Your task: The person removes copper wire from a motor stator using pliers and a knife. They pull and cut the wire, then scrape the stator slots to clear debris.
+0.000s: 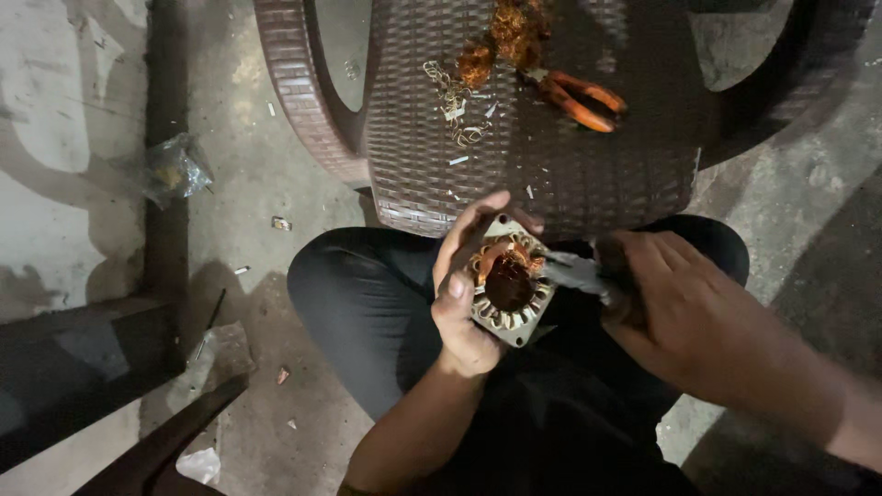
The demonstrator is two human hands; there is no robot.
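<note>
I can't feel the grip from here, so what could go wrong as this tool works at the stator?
1. The tool in the right hand points toward the left hand wrapped around the stator; a slip could jab the fingers.
2. The stator is held over the lap, unsupported, and could twist or drop.
3. Loose copper wire scraps lie on the woven chair by the orange-handled pliers and may scatter.

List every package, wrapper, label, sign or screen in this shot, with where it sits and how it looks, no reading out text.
Crumpled clear plastic bag: on the concrete floor at left, beside a dark rail, shiny grey with something yellowish inside.
Crumpled clear plastic wrapper: on the floor at lower left, flattened and dusty.
Whitish plastic scrap: on the floor at the bottom edge, small and crumpled.
No labels, signs or screens in view.
</note>
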